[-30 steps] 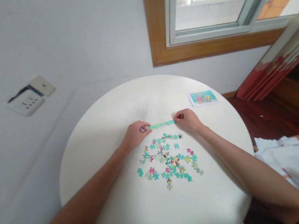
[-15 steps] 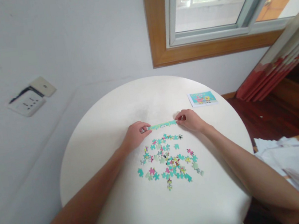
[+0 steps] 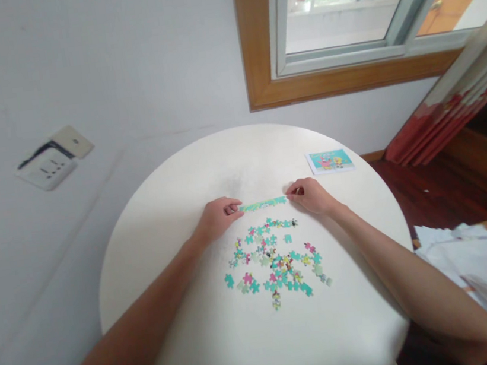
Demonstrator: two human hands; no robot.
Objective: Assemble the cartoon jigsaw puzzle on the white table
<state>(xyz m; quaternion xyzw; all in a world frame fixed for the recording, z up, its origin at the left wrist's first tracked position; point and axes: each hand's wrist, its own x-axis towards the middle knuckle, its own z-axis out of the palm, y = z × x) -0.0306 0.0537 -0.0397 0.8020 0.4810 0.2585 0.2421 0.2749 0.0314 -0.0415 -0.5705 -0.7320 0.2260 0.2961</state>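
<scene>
A narrow strip of joined jigsaw puzzle pieces (image 3: pixel 263 204), mostly teal with some yellow-green, lies across the white round table (image 3: pixel 172 183). My left hand (image 3: pixel 220 216) closes thumb and fingers on the strip's left end. At the opposite end, my right hand (image 3: pixel 310 196) is pinched, fingertips against the strip's right edge. Nearer to me are several loose puzzle pieces (image 3: pixel 287 239) in teal, pink, yellow and pale green, some of them overlapping or touching. A picture card (image 3: pixel 330 161) with two cartoon figures on teal rests beyond my right hand.
A white wall with a socket (image 3: pixel 46 168) borders the table on the left. Behind it is a wood-framed window (image 3: pixel 263 87). A red and white curtain (image 3: pixel 431 128) hangs at the right, and papers (image 3: pixel 473 260) are piled beside the table's right edge.
My left hand and the strip have shifted very slightly left. My right hand stays almost in place at the strip's right end. The loose pieces and card lie as before.
</scene>
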